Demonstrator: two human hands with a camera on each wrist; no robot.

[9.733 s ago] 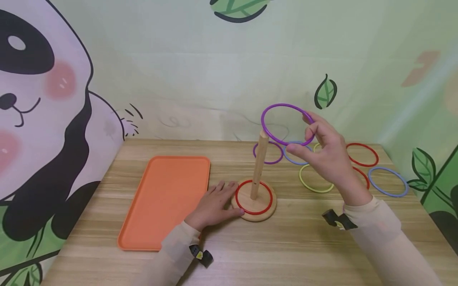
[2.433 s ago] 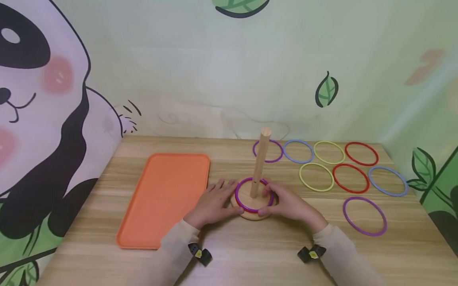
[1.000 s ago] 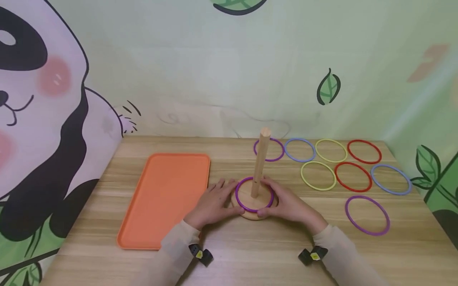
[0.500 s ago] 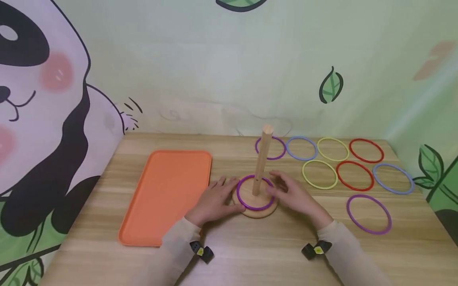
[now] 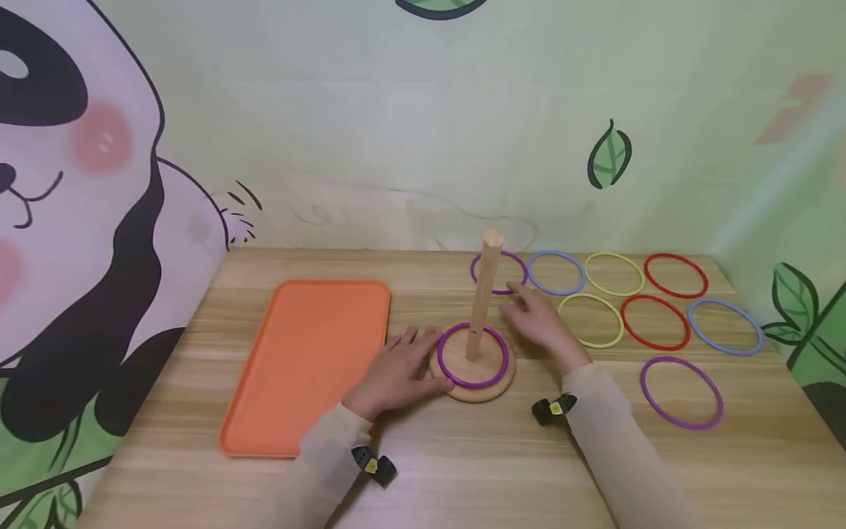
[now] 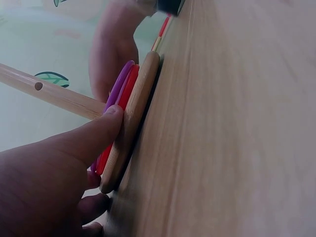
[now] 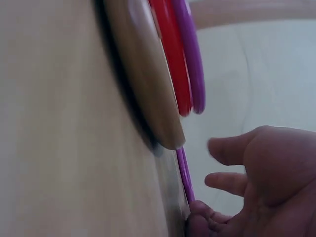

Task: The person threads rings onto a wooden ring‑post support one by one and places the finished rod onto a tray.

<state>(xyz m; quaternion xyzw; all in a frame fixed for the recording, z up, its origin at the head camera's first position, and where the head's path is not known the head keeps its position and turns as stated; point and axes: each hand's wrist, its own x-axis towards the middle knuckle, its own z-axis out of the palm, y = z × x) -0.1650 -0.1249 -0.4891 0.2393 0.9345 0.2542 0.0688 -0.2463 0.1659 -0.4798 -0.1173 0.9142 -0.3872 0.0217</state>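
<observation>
A wooden peg (image 5: 486,294) stands upright on its round base (image 5: 492,393). Around it lies a purple ring (image 5: 473,386), stacked over a red ring (image 6: 127,91) that shows in both wrist views. Fingers straight, my left hand (image 5: 395,378) rests against the base's left side, its thumb on the edge of the rings. My right hand (image 5: 537,319) reaches past the peg with nothing in its grasp. Its fingertips come right up to the purple ring (image 5: 525,266) at the back of the table, partly hidden by the peg.
On the right lie more flat rings: a blue ring (image 5: 557,294) and a yellow ring (image 5: 615,295) at the back, a red ring (image 5: 656,347), and a purple ring (image 5: 673,358) nearer the front. An orange tray (image 5: 311,367) sits on the left, close beside my left forearm.
The purple ring my right hand held up earlier now lies on the base over the red one. My right hand let go and moved toward the back. The left hand stays put.
</observation>
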